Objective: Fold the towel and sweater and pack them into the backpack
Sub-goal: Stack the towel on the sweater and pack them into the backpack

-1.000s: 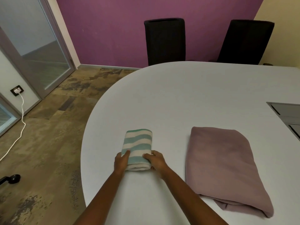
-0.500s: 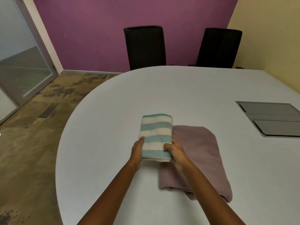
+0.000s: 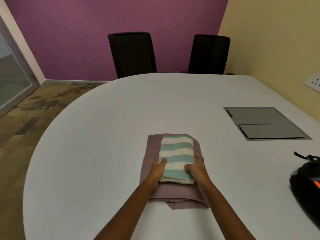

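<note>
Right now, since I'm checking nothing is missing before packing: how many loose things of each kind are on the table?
Folded striped towel: 1
Folded mauve sweater: 1
Black backpack: 1
Total: 3

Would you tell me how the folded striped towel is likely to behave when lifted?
The towel looks soft and thick, so probably light and floppy; its folded layers may sag or unfold unless supported. Flat on the sweater, it likely won't roll.
</note>
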